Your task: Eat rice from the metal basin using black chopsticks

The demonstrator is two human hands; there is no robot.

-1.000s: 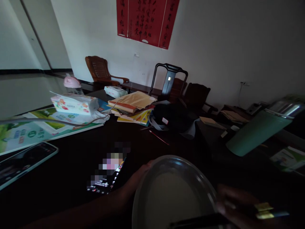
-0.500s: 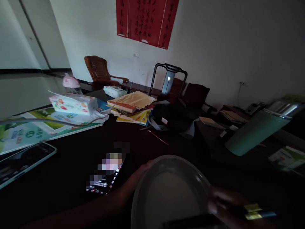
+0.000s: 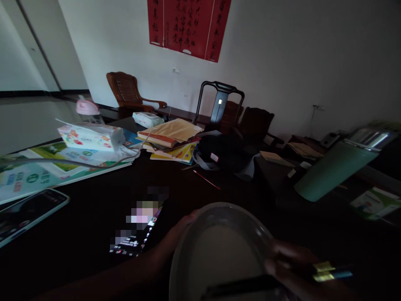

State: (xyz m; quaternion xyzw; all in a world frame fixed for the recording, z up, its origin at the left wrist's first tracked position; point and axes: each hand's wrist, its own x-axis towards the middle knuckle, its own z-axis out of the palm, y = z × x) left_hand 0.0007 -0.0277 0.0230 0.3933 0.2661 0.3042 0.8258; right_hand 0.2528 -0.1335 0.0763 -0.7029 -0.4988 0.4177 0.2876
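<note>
A pale, wide bowl [image 3: 184, 246] fills the lower middle of the view, with a cloudy whitish content [image 3: 224, 246]. Curled around its left side is my left hand [image 3: 180, 232], its fingertips partly hidden behind the rim. My right hand [image 3: 290, 265] is closed at the bowl's right side on a pair of chopsticks [image 3: 239, 286]. Their dark ends reach across the bowl, while gold and bluish ends stick out to the right. Left of the bowl lies a phone with a lit screen [image 3: 138, 234].
Another phone [image 3: 33, 215] lies at the left edge, below papers [image 3: 40, 175] and a tissue box [image 3: 90, 136]. A book stack [image 3: 171, 136], a black bag [image 3: 224, 152] and a thin red stick [image 3: 206, 179] lie beyond the bowl. A green thermos [image 3: 336, 171] stands at right.
The whole view has shifted slightly, so things sit a little further left. My right hand and the chopsticks have moved slightly left over the bowl. Both hands keep their hold.
</note>
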